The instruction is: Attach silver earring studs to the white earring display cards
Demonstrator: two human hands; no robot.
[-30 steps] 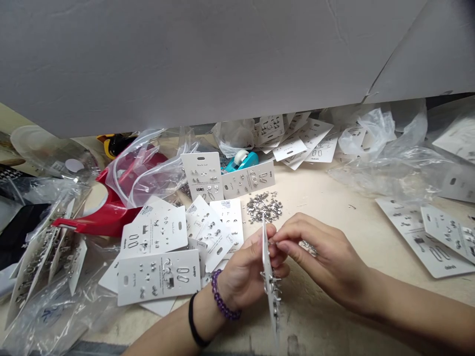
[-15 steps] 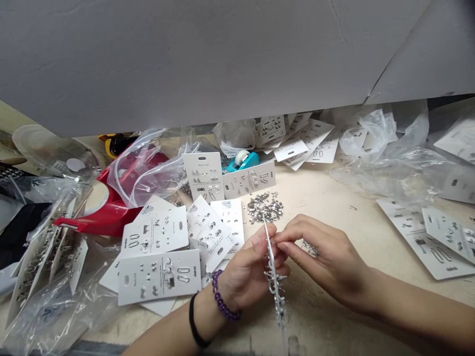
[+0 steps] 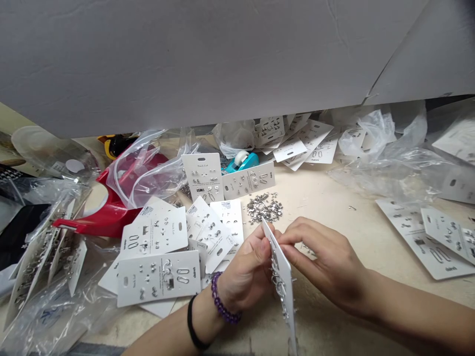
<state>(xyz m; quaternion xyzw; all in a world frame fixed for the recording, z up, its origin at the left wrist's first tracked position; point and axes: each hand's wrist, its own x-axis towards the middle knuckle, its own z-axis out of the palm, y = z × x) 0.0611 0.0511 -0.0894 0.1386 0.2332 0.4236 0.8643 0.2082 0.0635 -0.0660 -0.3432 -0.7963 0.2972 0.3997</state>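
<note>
My left hand (image 3: 245,269) grips a white earring card (image 3: 285,282) near its top edge, holding it almost edge-on with small silver pieces along it. My right hand (image 3: 326,264) is pinched against the card's upper part, fingertips touching the left hand's; what sits between them is too small to make out. A heap of small silver earring backs (image 3: 265,206) lies on the beige table (image 3: 334,198) just beyond both hands. A purple bead bracelet and a black band circle my left wrist.
Loose earring cards (image 3: 159,277) spread left of my hands, more cards (image 3: 434,242) at the right and at the back (image 3: 300,141). A red container (image 3: 107,212), clear plastic bags (image 3: 389,158), a teal tape dispenser (image 3: 241,160) and a grey board (image 3: 222,54) overhead surround the spot.
The card has turned in my left hand, from edge-on to showing more of its face, its lower end swinging right. Both hands have stayed in place.
</note>
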